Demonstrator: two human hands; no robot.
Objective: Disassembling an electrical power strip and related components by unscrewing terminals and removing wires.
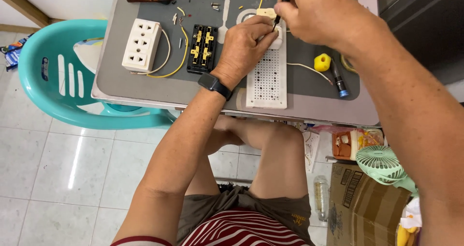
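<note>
My left hand presses on a small white socket part at the far end of a white perforated board on the grey table. A black watch sits on that wrist. My right hand grips a thin dark-handled screwdriver whose tip points down at the white part. A cream block with a yellow wire lies just beyond it.
A white triple outlet with white and yellow wires and a black terminal base with brass contacts lie left. A yellow knob and blue-tipped tool lie right. A teal plastic chair, cardboard box and green fan stand around.
</note>
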